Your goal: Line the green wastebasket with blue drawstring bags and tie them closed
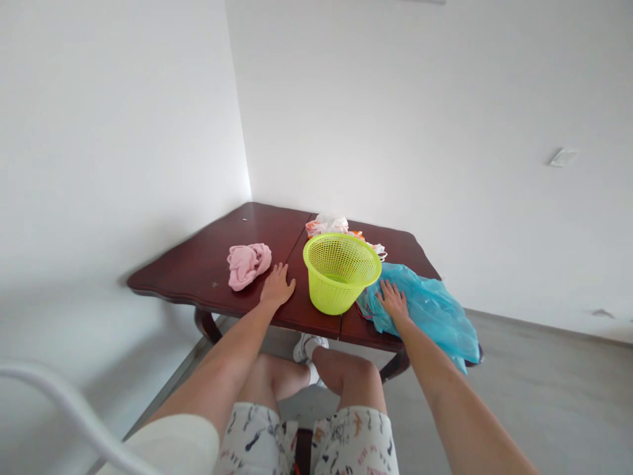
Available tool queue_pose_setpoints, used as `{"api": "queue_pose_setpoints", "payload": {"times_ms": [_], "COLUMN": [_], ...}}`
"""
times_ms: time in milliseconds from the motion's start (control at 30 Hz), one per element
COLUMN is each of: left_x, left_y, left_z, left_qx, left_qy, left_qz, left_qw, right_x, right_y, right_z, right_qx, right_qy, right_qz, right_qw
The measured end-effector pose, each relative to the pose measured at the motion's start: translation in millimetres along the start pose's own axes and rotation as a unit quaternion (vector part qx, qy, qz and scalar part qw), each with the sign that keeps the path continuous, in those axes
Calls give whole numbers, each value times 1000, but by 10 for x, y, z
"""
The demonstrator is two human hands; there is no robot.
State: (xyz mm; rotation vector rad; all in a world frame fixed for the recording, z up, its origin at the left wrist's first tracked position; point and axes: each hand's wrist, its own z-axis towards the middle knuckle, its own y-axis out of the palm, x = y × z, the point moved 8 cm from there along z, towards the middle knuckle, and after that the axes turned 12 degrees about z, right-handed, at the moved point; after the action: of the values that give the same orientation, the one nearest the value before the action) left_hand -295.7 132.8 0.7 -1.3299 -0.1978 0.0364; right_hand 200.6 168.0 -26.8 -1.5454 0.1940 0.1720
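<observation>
My left hand (277, 286) lies flat on the dark red wooden table (198, 264), fingers spread, between a crumpled pink cloth (248, 265) and a yellow-green plastic basket (332, 294). The basket stands upright, its mesh wall showing and nothing visible inside. On the right, my right hand (394, 301) rests open on a blue plastic bag (435, 310), which spreads over the table's right edge and hangs down. Behind the basket lies a crumpled white plastic bag (329, 224) with red and orange print, partly hidden by the rim.
White walls meet in a corner behind the table. A tiny pale object (244, 219) lies near the far left edge. My knees are under the table's front edge. A white cable (59, 396) crosses the lower left. A wall switch (564, 157) is at the right.
</observation>
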Motion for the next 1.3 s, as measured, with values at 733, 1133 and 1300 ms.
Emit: {"api": "queue_pose_setpoints", "payload": {"times_ms": [733, 1133, 1300], "left_x": [115, -3, 31], "left_y": [72, 93, 87], "left_z": [223, 316, 301], "left_qx": [-16, 0, 23], "left_qy": [-18, -66, -64], "left_qz": [73, 21, 27], "left_qw": [997, 998, 997], "right_x": [-68, -34, -4], "right_y": [58, 42, 23], "right_z": [310, 469, 503], "right_qx": [15, 47, 62], "right_qy": [-16, -22, -30], "right_qz": [31, 52, 62], "right_qw": [999, 997, 996]}}
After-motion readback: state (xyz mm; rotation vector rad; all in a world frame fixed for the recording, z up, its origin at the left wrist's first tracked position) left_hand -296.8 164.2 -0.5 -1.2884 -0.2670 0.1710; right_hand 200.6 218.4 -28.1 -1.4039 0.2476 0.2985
